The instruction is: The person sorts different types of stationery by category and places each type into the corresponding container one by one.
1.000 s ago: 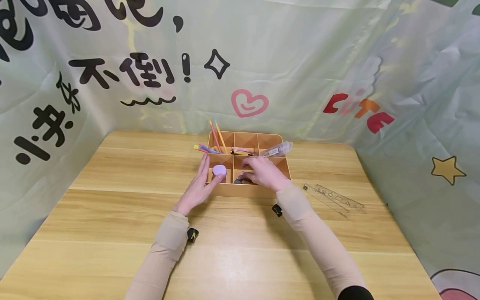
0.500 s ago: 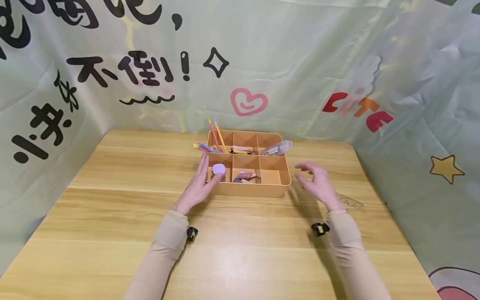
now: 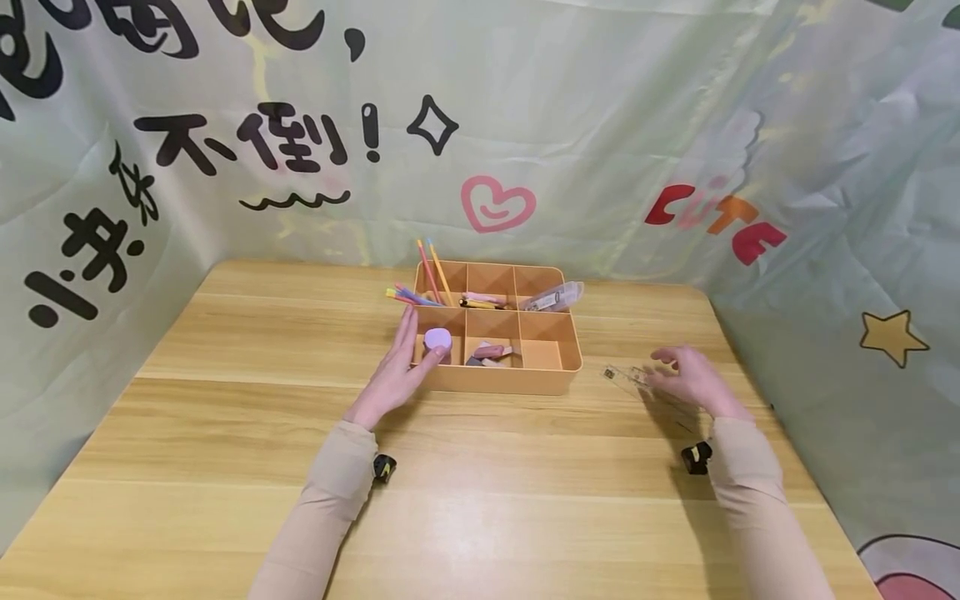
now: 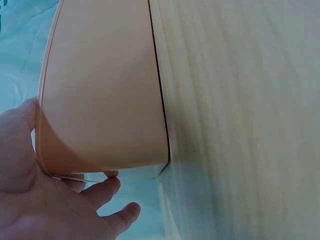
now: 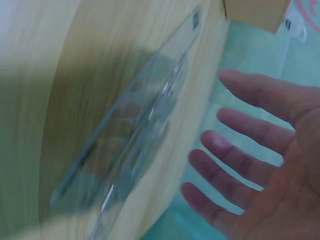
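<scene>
An orange-tan organizer box [image 3: 495, 381] with several compartments stands at the table's back. My left hand [image 3: 390, 375] rests at its front-left corner, fingers fairly straight along the side wall and thumb at the front rim. In the left wrist view, this hand [image 4: 55, 200] sits against the box's end. My right hand [image 3: 697, 383] is over two clear plastic rulers [image 3: 619, 377] lying right of the box and partly hides them. In the right wrist view, its fingers are spread and hold nothing, beside the rulers [image 5: 125, 115].
In the box, a lilac round-topped item [image 3: 437, 337] and small pink and grey pieces [image 3: 491, 353] lie in front compartments. Pencils [image 3: 435, 275], pens [image 3: 483, 302] and a translucent tube [image 3: 553, 297] are in the back ones. A printed cloth [image 3: 600, 125] hangs behind the table.
My right hand has left the box's front middle compartment and moved right to the rulers. Small pink and grey pieces now show in that compartment. My left hand has stayed at the box corner.
</scene>
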